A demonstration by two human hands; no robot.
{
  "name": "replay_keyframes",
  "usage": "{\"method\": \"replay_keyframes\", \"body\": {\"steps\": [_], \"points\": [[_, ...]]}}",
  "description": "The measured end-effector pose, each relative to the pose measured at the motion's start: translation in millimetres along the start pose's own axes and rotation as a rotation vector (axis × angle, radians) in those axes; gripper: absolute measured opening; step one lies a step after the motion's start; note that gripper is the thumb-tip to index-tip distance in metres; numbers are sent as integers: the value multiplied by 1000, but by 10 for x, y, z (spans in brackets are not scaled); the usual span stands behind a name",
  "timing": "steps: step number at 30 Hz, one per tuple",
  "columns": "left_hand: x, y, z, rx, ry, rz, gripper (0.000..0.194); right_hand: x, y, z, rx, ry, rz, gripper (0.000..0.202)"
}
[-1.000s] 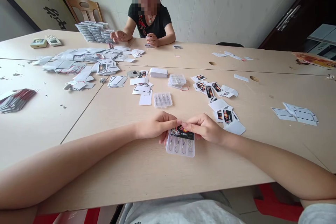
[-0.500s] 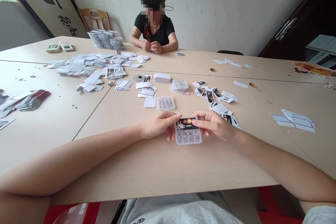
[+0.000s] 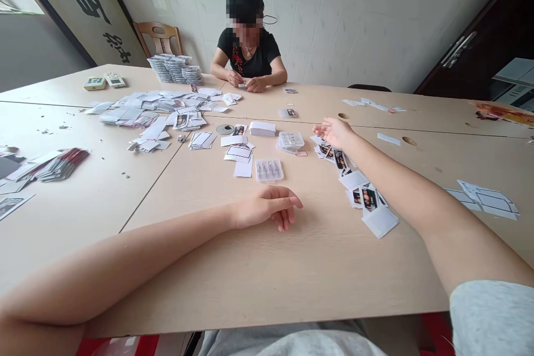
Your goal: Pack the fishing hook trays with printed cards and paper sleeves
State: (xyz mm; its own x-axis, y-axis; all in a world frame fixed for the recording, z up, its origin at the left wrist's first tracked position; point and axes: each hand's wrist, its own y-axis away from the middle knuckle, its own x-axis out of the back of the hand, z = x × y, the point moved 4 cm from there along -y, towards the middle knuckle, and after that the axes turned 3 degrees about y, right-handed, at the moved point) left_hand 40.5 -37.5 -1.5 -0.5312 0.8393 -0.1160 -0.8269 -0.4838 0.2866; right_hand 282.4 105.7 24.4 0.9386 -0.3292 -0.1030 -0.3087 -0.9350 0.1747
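My left hand [image 3: 271, 207] rests near the front of the table, fingers loosely curled but apart, holding nothing. My right hand [image 3: 335, 132] reaches out over the table, empty and open, just above a scatter of printed cards [image 3: 340, 160]. Ahead of my left hand lies a clear box with small compartments [image 3: 269, 170]. Behind it is a small stack of clear boxes [image 3: 291, 141]. Farther off, a clear box with a dark label [image 3: 288, 113] lies between the stack and the other person.
Across the table a person in black [image 3: 250, 55] handles a small item. Paper piles [image 3: 146, 104] and stacked packs [image 3: 171, 68] cover the back left. White cards [image 3: 262, 128] and a grey round roll [image 3: 225, 129] lie mid-table; more sheets [image 3: 488, 200] are at right.
The labelled box has left my hands and a labelled box now lies toward the other person. My right hand has let go and moved forward; my left hand stays near the front, now empty.
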Motion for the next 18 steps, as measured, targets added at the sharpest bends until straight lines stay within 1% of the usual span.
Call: {"method": "replay_keyframes", "body": {"steps": [3, 5, 8, 11, 12, 14, 16, 18], "points": [[-15, -3, 6, -17, -34, -32, 27, 200, 186, 15, 36, 72, -15, 8], [-22, -5, 9, -27, -52, -42, 26, 346, 314, -57, 94, 245, -28, 2], [-34, -6, 12, -47, -77, -51, 24, 526, 413, -238, 223, 740, -40, 15], [-41, -2, 6, -59, -112, -56, 21, 646, 407, -384, 311, 1212, -55, 16], [-42, 0, 2, -60, -125, -60, 20, 680, 392, -408, 308, 1332, -73, 15], [-42, 2, -2, -63, -142, -73, 19, 758, 352, -420, 247, 1502, -125, 16], [-38, 3, -2, -67, -154, -86, 19, 863, 311, -414, 167, 1603, -151, 23], [-33, 2, -1, -69, -159, -94, 20, 991, 275, -415, 112, 1673, -134, 31]]}}
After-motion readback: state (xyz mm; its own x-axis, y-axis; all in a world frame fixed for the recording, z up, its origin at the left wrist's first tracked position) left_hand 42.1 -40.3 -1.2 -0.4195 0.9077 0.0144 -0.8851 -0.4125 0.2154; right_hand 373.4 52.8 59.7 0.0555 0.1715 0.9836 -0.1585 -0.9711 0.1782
